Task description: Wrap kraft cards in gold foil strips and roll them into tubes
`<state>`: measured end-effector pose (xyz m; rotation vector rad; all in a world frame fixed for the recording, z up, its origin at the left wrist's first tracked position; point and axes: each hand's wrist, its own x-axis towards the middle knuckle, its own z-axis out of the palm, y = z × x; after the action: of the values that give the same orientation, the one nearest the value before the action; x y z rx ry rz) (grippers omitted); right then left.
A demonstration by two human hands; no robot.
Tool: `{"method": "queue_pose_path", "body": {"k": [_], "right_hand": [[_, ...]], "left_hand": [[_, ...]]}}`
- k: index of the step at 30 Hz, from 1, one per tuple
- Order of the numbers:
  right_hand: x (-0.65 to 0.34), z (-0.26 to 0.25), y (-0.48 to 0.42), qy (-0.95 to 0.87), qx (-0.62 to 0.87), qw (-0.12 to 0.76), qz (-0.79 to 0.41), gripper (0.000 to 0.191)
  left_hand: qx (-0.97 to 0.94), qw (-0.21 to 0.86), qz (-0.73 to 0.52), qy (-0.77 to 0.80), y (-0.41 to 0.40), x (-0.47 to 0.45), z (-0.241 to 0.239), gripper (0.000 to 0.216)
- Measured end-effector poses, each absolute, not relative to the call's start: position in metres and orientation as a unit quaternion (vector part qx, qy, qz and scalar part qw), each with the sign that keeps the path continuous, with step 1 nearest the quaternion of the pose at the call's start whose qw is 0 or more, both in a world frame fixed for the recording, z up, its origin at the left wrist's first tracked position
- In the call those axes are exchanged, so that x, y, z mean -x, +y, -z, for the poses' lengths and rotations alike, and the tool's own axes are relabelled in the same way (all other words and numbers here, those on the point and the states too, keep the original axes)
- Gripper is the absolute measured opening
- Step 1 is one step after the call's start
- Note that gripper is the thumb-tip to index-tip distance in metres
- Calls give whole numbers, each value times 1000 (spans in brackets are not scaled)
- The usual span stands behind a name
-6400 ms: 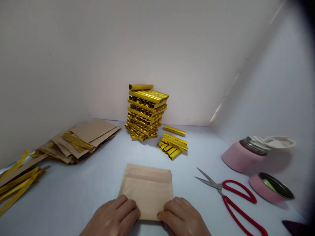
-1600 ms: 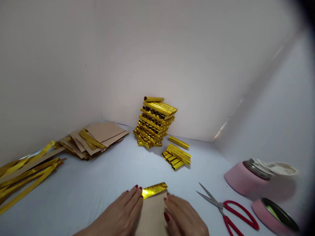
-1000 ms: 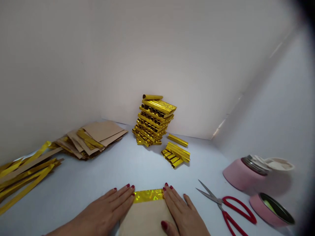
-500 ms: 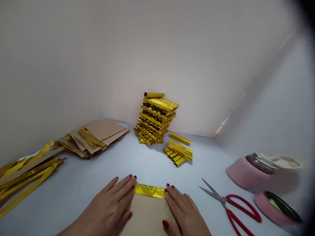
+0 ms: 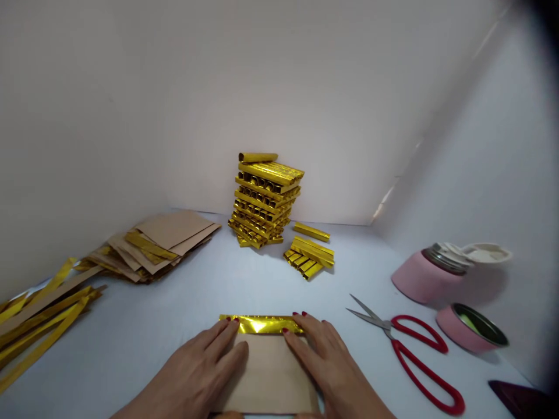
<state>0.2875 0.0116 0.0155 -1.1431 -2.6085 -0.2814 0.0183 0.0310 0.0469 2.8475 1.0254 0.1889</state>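
Left hand and right hand, apart, lie flattened over the paper and gold strip between them; apparently folding, next move likely calling for even creasing.

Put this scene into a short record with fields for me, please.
Left hand: on the paper's left side, touching the gold band
Right hand: on its right side, also touching the band
Behind: gold stack, with a smaller pile nearer
Far left: brown sheets, gold strips
Far right: open scissors, pink jar, pink cup
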Motion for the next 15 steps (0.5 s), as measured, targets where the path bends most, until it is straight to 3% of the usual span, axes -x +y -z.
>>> {"method": "queue_pose_path", "body": {"k": [6, 9, 15], "right_hand": [[-280, -24, 10, -899, 332, 201, 201, 53], [-273, -21, 8, -899, 330, 236, 162, 36], [-262, -8, 6, -897, 342, 272, 66, 46]], "left_hand": [[-950, -46, -112, 288, 34, -12, -28, 53], [-949, -82, -131, 275, 35, -9, -23, 52], [-944, -116, -195, 239, 38, -15, -24, 41]]}}
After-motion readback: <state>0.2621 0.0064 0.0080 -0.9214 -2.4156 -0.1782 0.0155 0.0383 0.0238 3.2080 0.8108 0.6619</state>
